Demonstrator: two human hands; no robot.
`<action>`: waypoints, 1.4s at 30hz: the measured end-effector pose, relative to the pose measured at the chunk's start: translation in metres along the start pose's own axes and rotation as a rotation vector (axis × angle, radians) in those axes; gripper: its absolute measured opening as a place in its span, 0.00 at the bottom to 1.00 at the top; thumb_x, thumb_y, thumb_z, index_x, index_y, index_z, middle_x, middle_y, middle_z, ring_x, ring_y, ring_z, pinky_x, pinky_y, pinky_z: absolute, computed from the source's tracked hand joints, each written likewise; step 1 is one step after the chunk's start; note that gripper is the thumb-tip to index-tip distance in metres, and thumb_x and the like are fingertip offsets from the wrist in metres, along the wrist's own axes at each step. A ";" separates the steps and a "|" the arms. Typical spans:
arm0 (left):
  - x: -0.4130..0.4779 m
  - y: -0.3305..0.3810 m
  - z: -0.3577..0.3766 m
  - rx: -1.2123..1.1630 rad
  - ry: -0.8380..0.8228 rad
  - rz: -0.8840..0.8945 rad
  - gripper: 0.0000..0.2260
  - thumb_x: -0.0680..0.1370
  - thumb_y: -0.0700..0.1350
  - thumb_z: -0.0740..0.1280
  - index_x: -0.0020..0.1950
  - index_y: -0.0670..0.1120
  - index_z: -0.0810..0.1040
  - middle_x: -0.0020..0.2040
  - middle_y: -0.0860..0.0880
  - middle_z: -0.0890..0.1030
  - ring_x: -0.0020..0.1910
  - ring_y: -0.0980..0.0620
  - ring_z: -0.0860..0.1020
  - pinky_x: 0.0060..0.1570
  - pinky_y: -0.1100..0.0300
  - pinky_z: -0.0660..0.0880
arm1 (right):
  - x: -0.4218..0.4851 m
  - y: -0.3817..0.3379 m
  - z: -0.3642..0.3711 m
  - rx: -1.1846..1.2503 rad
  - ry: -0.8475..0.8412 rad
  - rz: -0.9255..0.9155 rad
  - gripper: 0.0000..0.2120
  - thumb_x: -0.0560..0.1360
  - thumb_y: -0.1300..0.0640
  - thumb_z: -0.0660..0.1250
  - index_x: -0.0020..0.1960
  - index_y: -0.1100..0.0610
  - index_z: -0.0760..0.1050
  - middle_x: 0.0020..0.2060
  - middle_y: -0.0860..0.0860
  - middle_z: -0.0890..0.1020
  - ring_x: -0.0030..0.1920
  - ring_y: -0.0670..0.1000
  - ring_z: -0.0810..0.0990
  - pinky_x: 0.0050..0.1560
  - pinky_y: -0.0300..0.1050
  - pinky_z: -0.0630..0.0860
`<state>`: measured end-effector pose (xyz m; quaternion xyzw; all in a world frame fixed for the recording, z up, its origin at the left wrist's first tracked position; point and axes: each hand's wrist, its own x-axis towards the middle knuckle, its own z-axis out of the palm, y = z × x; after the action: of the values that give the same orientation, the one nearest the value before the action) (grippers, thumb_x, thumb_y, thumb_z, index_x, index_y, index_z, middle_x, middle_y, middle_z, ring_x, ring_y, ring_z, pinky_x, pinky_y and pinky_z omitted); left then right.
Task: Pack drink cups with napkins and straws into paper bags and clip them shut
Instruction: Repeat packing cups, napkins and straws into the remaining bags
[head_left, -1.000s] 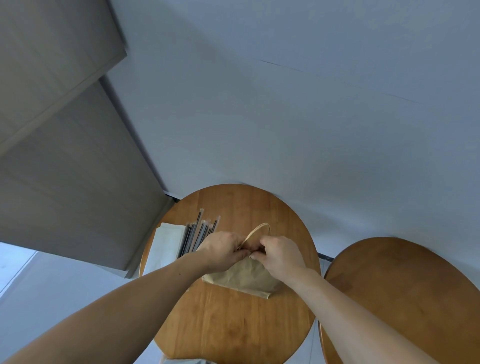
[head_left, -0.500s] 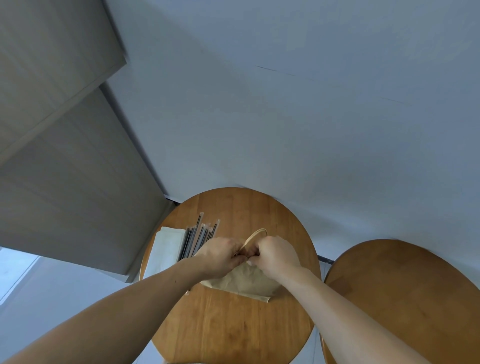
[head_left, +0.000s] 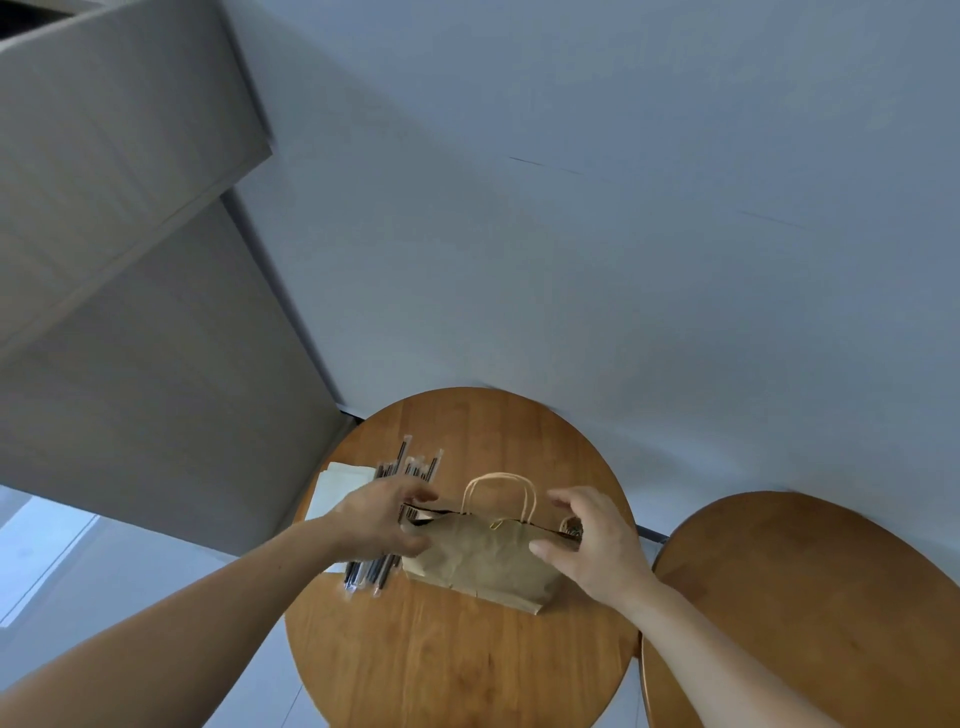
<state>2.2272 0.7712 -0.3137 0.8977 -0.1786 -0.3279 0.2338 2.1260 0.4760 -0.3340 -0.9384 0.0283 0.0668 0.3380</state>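
Two bare forearms reaching in from the near edge, one from each side. Two round wooden tables: the nearer-centre round table (head_left: 457, 660) carrying everything, and a second table (head_left: 810, 597) just beside it on the right, bare on the part in view. One brown paper bag (head_left: 483, 561) standing on the first table, creased, its mouth drawn to a narrow dark slit, two pale cord handles (head_left: 498, 493) arching above it. Left hand (head_left: 382, 519) at the bag's left end, fingers spread and loosely curled, thumb pressed to the paper — blurred, so cannot tell whether anything is truly gripped. Right hand (head_left: 592, 540) at the right end, thumb against the front face, fingers arched wide over the top edge, not closed; a small dark-and-gold object beneath the fingertips, too unclear to name. Behind the left hand, one bundle of wrapped dark straws (head_left: 410, 465) lying flat, partly hidden by that hand, ends showing below the wrist too — count not readable. Left of the straws, one pale stack of napkins (head_left: 337, 486), half covered by the wrist. Farthest off, a plain pale wall (head_left: 571, 234) and grey cabinet panels (head_left: 130, 312) on the left
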 end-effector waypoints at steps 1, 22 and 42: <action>-0.003 -0.004 0.004 -0.022 0.005 -0.021 0.21 0.66 0.56 0.73 0.58 0.65 0.74 0.54 0.66 0.77 0.54 0.63 0.76 0.52 0.67 0.73 | -0.004 0.007 0.004 -0.002 -0.066 0.021 0.26 0.69 0.35 0.67 0.65 0.41 0.71 0.57 0.32 0.70 0.59 0.35 0.69 0.53 0.31 0.67; -0.069 0.011 -0.036 -0.511 0.376 -0.068 0.06 0.76 0.48 0.73 0.45 0.45 0.84 0.36 0.51 0.79 0.34 0.53 0.73 0.38 0.59 0.70 | -0.010 -0.057 -0.021 0.315 0.325 0.170 0.01 0.77 0.52 0.70 0.47 0.46 0.80 0.30 0.46 0.82 0.25 0.46 0.80 0.28 0.37 0.75; -0.313 0.077 -0.279 -0.772 1.172 0.412 0.05 0.78 0.48 0.71 0.45 0.48 0.84 0.42 0.51 0.86 0.43 0.51 0.85 0.44 0.61 0.81 | 0.019 -0.422 -0.177 0.612 0.723 -0.404 0.08 0.75 0.55 0.71 0.41 0.43 0.76 0.33 0.42 0.80 0.30 0.41 0.77 0.40 0.48 0.80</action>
<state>2.1761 0.9406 0.0747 0.7278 -0.0612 0.2174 0.6475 2.2053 0.6879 0.0640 -0.7464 -0.0201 -0.3400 0.5717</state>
